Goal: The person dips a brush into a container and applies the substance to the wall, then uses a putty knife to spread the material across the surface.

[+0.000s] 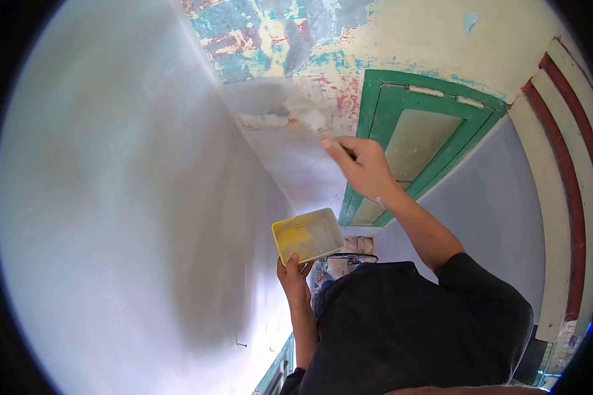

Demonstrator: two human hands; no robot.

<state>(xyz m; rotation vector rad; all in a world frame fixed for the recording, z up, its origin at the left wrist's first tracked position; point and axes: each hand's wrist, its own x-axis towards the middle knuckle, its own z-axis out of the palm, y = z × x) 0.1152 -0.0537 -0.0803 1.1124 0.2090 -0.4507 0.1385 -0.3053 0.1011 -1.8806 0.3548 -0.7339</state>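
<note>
My right hand point(362, 161) is closed round the handle of a paintbrush point(315, 120), whose pale, blurred head is at the patchy wall point(270, 145). Whether the bristles touch the wall is hard to tell. Lower down, my left hand point(294, 280) grips a rectangular plastic tub point(323, 234) by its near edge, thumb over the yellow rim. Whitish, paint-like material coats the inside of the tub, and a yellow patch shows through. Around the brush, the wall has grey-white coating beside bare reddish and cream areas.
Left of me stands a smooth pale wall point(132, 197), with a nail point(242, 344) sticking out low down. A green-framed door or shutter point(415, 141) is close to my right forearm. Red and cream boards point(560, 184) run along the far right. Flaking turquoise paint point(244, 39) covers the upper wall.
</note>
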